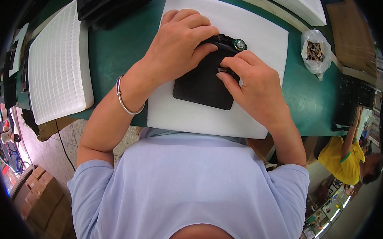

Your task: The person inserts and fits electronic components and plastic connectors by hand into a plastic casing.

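Observation:
A flat black plate-like device point(203, 88) with rounded corners lies tilted on a white foam sheet point(187, 117). Along its far edge runs a thicker black bar point(226, 40), which ends at the right in a round, shiny, greenish end piece point(239, 45). My left hand point(179, 45) closes round the left part of this bar, thumb on the near side and fingers over the far side. Over the plate's right part, my right hand point(254, 81) pinches a small dark piece with a shiny edge point(222, 70) between thumb and fingers. Its exact kind is not clear.
White bubble-textured foam sheets point(58, 64) lie left on the green table point(104, 78). Black parts point(113, 5) are at the far left. A clear plastic bag point(316, 52) of small coppery pieces sits at the right. A person in yellow point(344, 160) is farther right.

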Available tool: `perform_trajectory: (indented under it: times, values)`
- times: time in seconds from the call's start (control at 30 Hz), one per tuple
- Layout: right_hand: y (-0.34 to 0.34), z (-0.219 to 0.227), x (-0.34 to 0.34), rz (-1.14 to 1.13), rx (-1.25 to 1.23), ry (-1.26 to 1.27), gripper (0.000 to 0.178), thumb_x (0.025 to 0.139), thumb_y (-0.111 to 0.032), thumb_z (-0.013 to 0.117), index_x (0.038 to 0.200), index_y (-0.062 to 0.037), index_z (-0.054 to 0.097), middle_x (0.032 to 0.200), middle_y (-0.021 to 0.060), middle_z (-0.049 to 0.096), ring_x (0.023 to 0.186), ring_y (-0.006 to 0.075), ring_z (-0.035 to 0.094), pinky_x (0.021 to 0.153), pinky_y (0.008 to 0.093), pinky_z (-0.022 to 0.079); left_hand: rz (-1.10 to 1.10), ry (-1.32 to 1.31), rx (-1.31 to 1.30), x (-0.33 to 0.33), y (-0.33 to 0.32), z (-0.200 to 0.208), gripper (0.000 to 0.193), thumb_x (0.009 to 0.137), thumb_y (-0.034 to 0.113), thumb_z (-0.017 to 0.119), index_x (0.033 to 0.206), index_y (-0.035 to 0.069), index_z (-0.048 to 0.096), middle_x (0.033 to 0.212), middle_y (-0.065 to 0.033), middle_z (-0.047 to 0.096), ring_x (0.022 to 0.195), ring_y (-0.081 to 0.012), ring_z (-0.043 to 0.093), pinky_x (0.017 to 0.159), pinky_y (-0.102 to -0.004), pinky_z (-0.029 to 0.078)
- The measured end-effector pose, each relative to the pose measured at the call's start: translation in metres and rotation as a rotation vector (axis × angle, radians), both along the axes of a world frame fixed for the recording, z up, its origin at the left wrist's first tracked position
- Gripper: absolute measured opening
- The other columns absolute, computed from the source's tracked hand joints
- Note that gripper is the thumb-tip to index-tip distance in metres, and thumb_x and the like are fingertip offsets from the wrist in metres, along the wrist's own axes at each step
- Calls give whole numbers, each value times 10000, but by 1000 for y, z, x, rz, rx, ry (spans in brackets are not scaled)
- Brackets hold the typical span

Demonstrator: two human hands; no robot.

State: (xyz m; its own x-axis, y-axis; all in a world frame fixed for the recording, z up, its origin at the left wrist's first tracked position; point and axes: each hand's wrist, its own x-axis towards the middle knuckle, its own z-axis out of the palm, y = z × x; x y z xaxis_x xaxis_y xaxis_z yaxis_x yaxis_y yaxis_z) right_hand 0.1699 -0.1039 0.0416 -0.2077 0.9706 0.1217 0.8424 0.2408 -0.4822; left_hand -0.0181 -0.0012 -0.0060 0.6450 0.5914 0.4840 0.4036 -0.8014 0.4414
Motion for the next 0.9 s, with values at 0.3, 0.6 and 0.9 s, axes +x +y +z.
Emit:
perform_trajectory:
  times: [0.3,0.6,0.9]
  values:
    - [4,1,8,-134,-35,324,88,924,-98,667,1001,-57,680,869,68,677,704,210,647,631,303,529,6,-46,23,3,-3,3,305,778,100,795,1069,82,706,1033,-65,681,1071,-274,607,962,-401,443]
    - [8,17,14,-175,-354,891,112,994,-86,602,1043,-16,675,863,29,666,672,73,597,577,219,488,-216,-393,-171,4,-14,25,217,769,-48,767,975,12,730,906,-97,678,854,-232,651,709,-305,528]
    - [15,12,14,-100,-344,1062,173,1012,-158,618,1075,-9,680,825,25,665,650,51,592,542,192,491,-259,-395,-231,2,-13,20,176,801,-44,767,965,-6,713,890,-103,677,807,-221,649,682,-298,521]
